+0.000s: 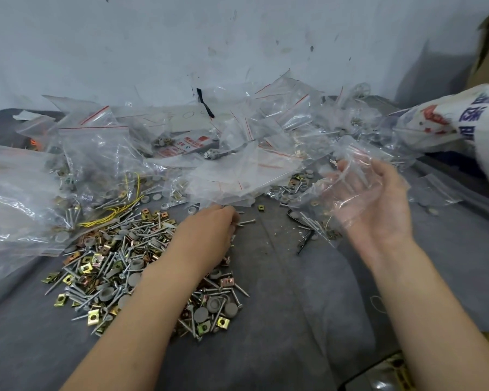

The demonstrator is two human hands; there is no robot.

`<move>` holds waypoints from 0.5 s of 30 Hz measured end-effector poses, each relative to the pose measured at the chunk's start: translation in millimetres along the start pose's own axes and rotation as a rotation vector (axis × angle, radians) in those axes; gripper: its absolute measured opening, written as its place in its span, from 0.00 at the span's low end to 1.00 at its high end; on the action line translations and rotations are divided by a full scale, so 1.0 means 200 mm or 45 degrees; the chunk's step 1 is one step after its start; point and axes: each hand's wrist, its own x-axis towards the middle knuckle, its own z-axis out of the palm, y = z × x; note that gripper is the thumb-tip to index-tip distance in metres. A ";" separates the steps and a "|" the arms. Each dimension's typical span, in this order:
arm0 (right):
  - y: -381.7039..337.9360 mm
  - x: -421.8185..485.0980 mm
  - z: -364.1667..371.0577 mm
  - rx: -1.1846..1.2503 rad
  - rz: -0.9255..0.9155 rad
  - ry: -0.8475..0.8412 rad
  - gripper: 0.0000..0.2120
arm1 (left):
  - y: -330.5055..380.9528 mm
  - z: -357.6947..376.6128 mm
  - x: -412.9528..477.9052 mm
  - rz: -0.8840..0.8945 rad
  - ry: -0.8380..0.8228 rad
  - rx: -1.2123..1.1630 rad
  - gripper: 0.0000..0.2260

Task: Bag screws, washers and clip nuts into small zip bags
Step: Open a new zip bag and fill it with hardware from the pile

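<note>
A: Zip bag status?
B: Clear, crumpled, right of the hardware pile; right hand fingers curl around it.
A: Left hand?
B: Pinches screws at the pile's far edge; heaped bags crowd beyond.

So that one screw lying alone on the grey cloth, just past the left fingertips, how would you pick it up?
Pinch the screw mid-shank, from straight above. It lies flat and sideways on the cloth, bare cloth on both long sides, so fingertips fit there. The left hand is nearest; the right hand holds a zip bag.
</note>
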 end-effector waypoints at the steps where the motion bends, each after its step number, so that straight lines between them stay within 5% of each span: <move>1: -0.01 0.00 -0.01 0.005 -0.008 0.016 0.09 | 0.02 0.00 0.01 -0.002 0.018 0.022 0.12; 6: -0.07 -0.01 -0.03 0.005 -0.079 0.022 0.16 | 0.13 0.05 0.11 -0.049 0.112 0.080 0.16; 15: -0.13 0.02 -0.07 -0.169 -0.174 0.112 0.10 | 0.33 0.20 0.28 -0.150 0.213 0.186 0.11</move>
